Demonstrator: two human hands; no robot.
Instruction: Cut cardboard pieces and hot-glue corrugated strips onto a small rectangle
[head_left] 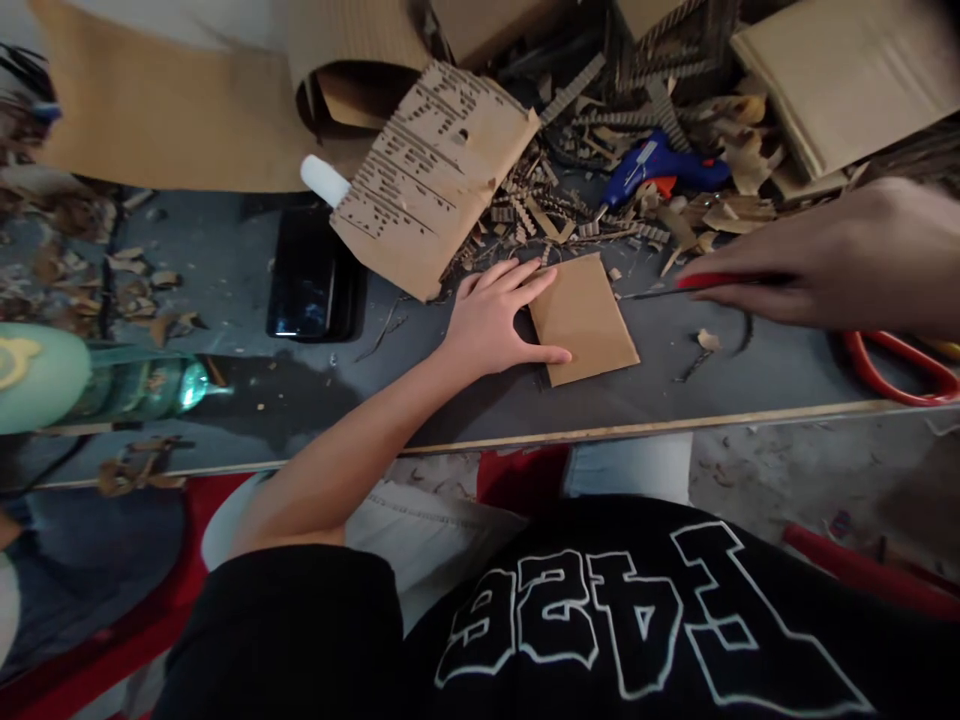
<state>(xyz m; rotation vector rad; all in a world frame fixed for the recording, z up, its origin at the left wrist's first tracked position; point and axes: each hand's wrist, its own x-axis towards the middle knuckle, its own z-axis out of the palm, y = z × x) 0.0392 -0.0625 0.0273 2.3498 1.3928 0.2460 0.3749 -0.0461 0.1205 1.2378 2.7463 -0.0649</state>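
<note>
My left hand [491, 318] lies spread over the left side of a small, roughly square piece of cardboard [589, 320], pressing it flat on the dark table. Thumb and fingertips touch its surface without wrapping around it. Off to the right, my right hand [862, 260] is closed around a red-handled tool with a thin blade [694, 283]. Its narrow tip points left and reaches near the cardboard's right edge. Motion blurs the right hand, and part of the handle is hidden inside the fist.
Behind the hands lie a ridged cardboard piece [435, 180], a blue glue gun [660, 170] and heaped cardboard scraps. A black phone [304, 280] and a green bottle [135, 385] are at left. Red scissor-like handles [900, 372] sit by the table's front edge [600, 430].
</note>
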